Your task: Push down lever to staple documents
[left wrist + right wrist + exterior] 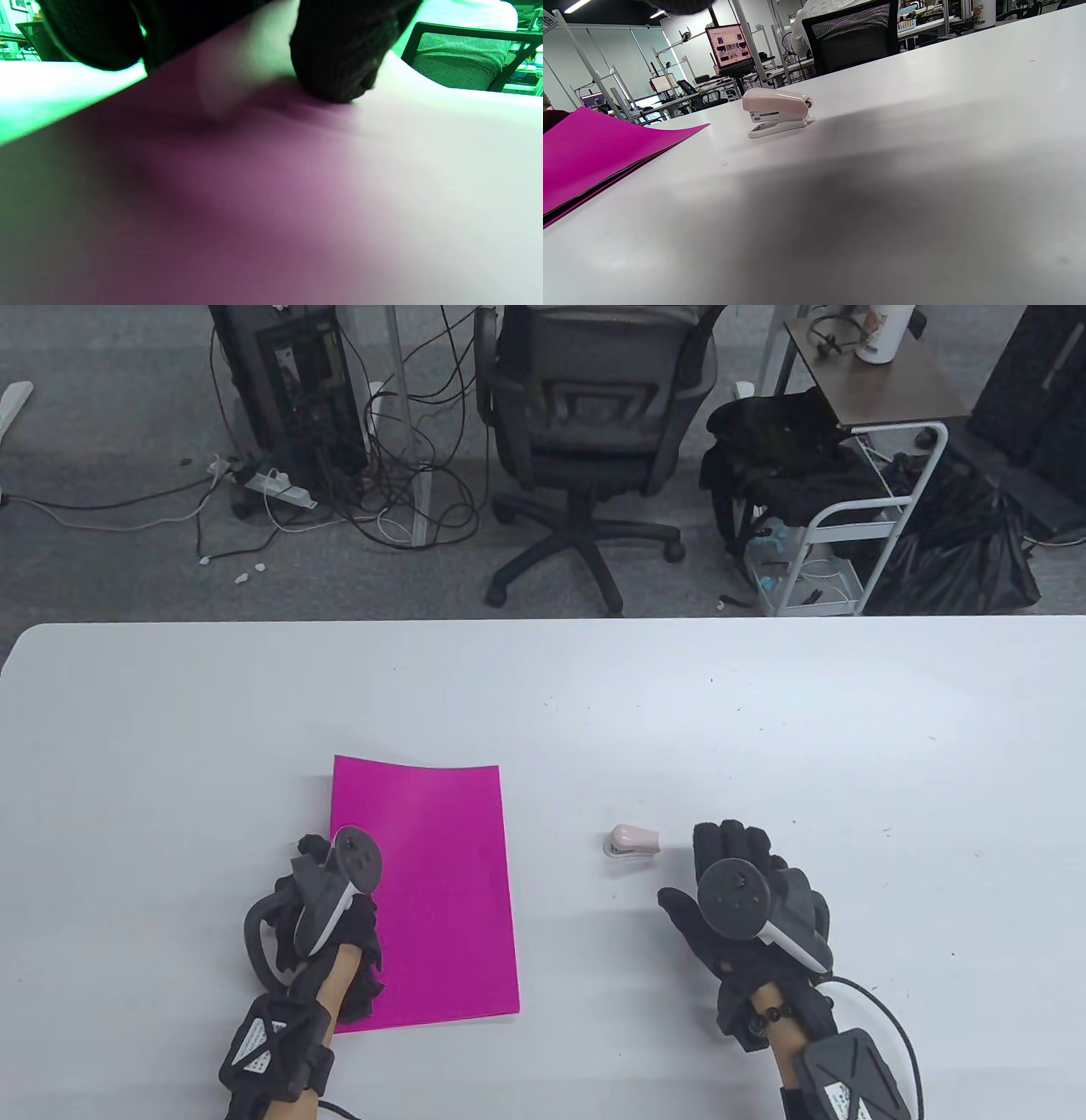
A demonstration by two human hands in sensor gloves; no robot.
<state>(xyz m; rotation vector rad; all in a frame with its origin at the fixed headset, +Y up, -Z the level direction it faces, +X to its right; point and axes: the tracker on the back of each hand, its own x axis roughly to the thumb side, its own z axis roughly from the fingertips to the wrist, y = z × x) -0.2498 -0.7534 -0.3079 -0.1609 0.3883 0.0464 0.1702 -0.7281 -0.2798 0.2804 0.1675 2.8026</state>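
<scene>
A stack of magenta paper sheets (441,882) lies on the white table (764,712), left of centre. My left hand (327,912) rests on the sheets' left edge; in the left wrist view its gloved fingertips (335,72) press on the paper (254,182). A small pale pink stapler (631,842) lies on the table right of the paper, its mouth facing left in the right wrist view (777,111). My right hand (738,891) is open and flat, palm down, just right of and nearer than the stapler, not touching it. The paper's corner shows in the right wrist view (598,148).
Beyond the table's far edge stand an office chair (585,432), a computer tower with cables (288,390) and a white cart (857,517). The table's surface to the right and far side is bare white.
</scene>
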